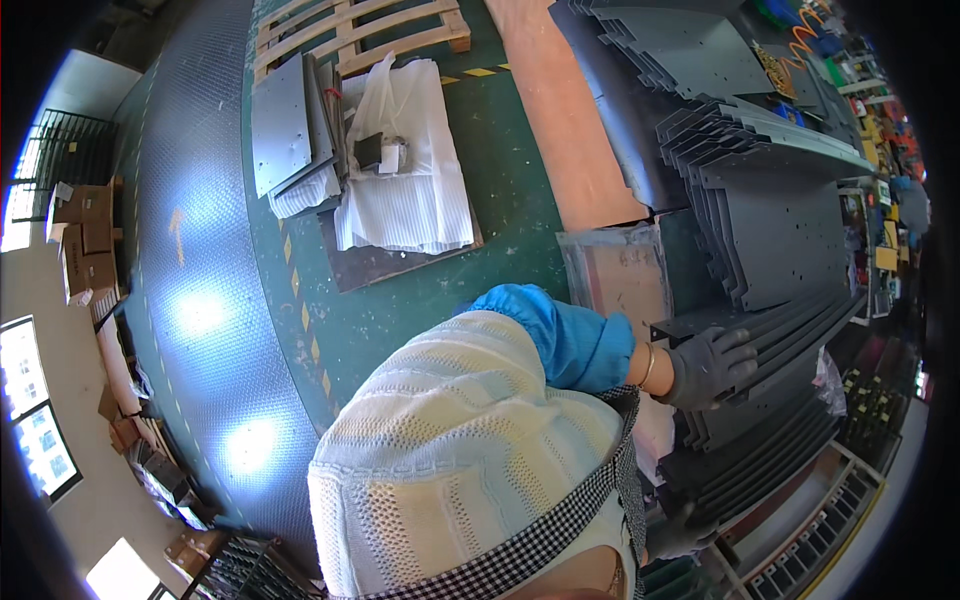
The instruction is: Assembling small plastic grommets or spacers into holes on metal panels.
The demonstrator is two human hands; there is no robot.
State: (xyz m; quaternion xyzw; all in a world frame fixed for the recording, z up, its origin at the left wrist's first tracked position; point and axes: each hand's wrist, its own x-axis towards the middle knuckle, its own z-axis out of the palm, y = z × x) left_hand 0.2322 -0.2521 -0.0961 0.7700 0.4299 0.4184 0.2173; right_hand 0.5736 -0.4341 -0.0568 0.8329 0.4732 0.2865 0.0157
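Observation:
My left hand (708, 368), in a grey work glove below a blue sleeve cover, lies against the edges of several dark grey metal panels (790, 345). Its fingers are stretched forward and a little apart over the panels. Lower in the view, my right hand (680, 535), also gloved in grey, is at the near end of another row of dark panels (755, 470). Its fingers are partly hidden, and its hold on a panel cannot be made out. Bent grey panels with small holes (775, 235) stand in a row beyond my left hand.
A brown board (560, 110) and a film-covered sheet (615, 270) lie beside the panels. On the green floor are a wooden pallet (360, 35), grey plates (283, 125) and white foam sheeting (425, 190). Cardboard boxes (85, 240) stand by the wall. A metal rack (820, 530) is near my right hand.

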